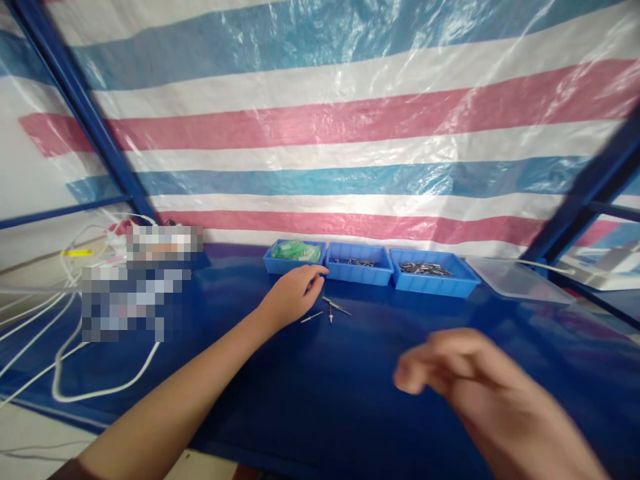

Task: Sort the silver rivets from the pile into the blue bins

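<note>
My left hand [293, 293] is over the table in front of the blue bins, its thumb and fingers a little apart with nothing visible between them. Just to its right, several thin metal pins that look like blind rivets [336, 306] lie loose on the table. Nearest its fingertips are the left bin [280, 266], holding green packets [296, 251], and the middle bin [357, 273], with a few rivets inside. My right hand [465, 377], curled and smeared by motion, hovers above the table at the lower right; whether it holds anything is unclear.
A third blue bin [435, 283] holds a pile of rivets [424, 269]. A clear plastic sheet or lid [520, 280] lies to its right. White cables [100, 395] loop over the table's left side, near a blurred-out area. Striped sheeting [350, 127] hangs behind, between blue frame posts.
</note>
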### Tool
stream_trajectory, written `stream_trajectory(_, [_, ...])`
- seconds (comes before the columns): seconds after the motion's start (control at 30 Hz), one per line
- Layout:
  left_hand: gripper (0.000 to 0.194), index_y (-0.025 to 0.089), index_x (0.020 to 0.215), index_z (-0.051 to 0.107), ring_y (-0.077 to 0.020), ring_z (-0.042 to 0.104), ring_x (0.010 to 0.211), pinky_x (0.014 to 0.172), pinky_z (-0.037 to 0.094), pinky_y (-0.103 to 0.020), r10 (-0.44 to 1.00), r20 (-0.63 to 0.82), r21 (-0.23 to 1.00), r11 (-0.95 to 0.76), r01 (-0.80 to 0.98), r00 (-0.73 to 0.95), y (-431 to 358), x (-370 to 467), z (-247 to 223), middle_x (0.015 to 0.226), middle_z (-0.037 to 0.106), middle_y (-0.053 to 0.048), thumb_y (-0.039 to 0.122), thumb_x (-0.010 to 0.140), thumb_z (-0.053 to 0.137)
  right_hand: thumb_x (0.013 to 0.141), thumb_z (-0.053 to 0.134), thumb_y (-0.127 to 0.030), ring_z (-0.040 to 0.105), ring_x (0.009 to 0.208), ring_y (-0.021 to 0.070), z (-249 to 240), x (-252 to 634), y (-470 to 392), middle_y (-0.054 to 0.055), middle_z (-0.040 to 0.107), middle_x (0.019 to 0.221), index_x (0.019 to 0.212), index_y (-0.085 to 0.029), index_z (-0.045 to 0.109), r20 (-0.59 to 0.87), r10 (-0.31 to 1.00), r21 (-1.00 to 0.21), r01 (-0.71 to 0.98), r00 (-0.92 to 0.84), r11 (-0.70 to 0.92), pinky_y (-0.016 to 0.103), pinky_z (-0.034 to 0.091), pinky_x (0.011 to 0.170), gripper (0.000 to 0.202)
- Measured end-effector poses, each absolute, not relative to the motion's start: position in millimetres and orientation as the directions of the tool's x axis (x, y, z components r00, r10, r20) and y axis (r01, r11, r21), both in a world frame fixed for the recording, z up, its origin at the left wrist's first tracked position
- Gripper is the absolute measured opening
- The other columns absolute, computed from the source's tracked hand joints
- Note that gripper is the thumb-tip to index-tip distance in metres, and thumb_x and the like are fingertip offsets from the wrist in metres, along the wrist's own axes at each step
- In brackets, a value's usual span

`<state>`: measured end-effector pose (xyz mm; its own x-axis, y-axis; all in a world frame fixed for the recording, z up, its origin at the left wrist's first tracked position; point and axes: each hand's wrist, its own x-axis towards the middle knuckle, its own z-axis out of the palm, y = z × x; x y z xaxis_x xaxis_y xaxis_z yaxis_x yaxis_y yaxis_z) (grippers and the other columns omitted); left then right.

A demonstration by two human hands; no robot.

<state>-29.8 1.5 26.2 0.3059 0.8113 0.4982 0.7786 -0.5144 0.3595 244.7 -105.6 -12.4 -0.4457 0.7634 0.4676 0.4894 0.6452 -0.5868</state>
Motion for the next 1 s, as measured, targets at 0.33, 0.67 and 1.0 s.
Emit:
stream_trajectory(0.33, [0.028,0.02,0.106,0.062,-0.0165,0.057,0.091,0.088,0.042,-0.031,0.826,0.459,0.449,-0.535,0.716,0.329,11.0,-36.3,10.8,0.097,0.064,-0.005,0.028,0.089,0.04,0.084,0.049,-0.026,0.059,0.083,0.0229,-5.6,149.6,-5.5,0.01,0.061,0.092,0.099,-0.019,0.06,0.438,0.732,-0.28,0.695,-0.522,0.663,0.035,0.048,0.072,0.02])
stream_trajectory(0.67, [0.021,0.026,0.092,0.065,-0.0193,0.053,0.097,0.085,0.039,-0.037,0.805,0.332,0.381,-0.591,0.711,0.491,-0.3,-28.7,5.3,0.099,0.063,-0.002,0.03,0.087,0.045,0.091,0.036,-0.021,0.057,0.078,0.0197,-6.0,149.5,-6.4,0.005,0.06,0.081,0.086,-0.021,0.057,0.442,0.771,-0.315,0.726,-0.458,0.611,0.032,0.045,0.07,0.021])
stream_trajectory(1.0, [0.019,0.024,0.098,0.06,-0.0192,0.058,0.089,0.081,0.042,-0.034,0.779,0.404,0.482,-0.627,0.612,0.48,-0.9,-18.2,2.3,0.093,0.066,-0.002,0.031,0.086,0.048,0.083,0.055,-0.029,0.055,0.063,0.0122,-5.3,158.5,-0.1,0.001,0.061,0.073,0.076,-0.02,0.056,0.519,0.771,-0.616,0.464,-0.369,0.637,0.024,0.043,0.058,0.011])
